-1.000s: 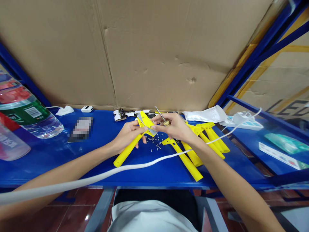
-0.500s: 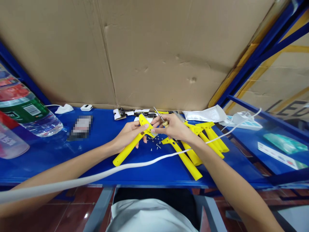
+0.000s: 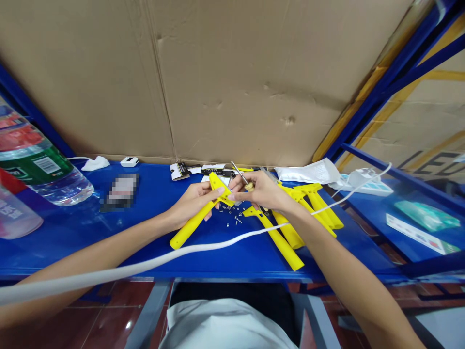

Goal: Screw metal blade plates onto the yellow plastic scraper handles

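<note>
My left hand (image 3: 194,201) is closed around a yellow plastic scraper handle (image 3: 192,226), its wide head tilted up and its grip end pointing down towards me. My right hand (image 3: 263,190) is closed on a screwdriver (image 3: 240,172), whose metal shaft points up and to the left, away from the handle. The fingertips of this hand touch the right edge of the yellow head; whether they pinch a small part there I cannot make out. Small screws and nuts (image 3: 232,213) lie scattered on the blue table below the hands.
More yellow handles (image 3: 283,242) lie to the right under my right forearm. A white cable (image 3: 160,264) crosses in front of both arms. Black-and-white card pieces (image 3: 179,170) and a white pouch (image 3: 308,172) lie at the back. A large bottle (image 3: 43,165) stands left, near a phone-like object (image 3: 121,191).
Almost nothing differs. My hands keep their hold on the yellow handle and the screwdriver, and the right fingertips have shifted very slightly at the head's edge.
</note>
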### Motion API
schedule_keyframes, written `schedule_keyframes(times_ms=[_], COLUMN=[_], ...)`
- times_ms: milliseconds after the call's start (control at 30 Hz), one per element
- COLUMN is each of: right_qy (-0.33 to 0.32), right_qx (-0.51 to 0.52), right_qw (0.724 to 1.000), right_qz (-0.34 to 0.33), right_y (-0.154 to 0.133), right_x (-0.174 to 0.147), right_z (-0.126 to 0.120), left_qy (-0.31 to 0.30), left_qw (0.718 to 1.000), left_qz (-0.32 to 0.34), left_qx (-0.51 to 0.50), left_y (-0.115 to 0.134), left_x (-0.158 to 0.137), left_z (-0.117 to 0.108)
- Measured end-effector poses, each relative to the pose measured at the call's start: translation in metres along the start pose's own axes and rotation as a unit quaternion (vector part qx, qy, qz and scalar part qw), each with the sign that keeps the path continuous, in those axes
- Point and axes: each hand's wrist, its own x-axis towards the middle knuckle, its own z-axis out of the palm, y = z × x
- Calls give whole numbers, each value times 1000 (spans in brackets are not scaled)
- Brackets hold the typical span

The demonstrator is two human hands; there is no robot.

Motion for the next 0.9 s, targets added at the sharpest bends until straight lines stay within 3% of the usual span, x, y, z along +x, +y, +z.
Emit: schedule_keyframes(times_ms=[333, 567, 900], right_qy=[-8, 3, 49], right_qx=[-32, -51, -36], right_qw=[999, 998, 998], right_qz=[24, -30, -32], right_y=[1, -1, -2], right_x=[3, 0, -1], right_z=[-1, -2, -1], left_qy=[4, -13, -20], left_qw=[999, 999, 997], left_qz=[22, 29, 44], left_qx=[-41, -36, -65], left_y=[-4, -6, -3], left_x=[2, 3, 1], left_z=[-3, -6, -3])
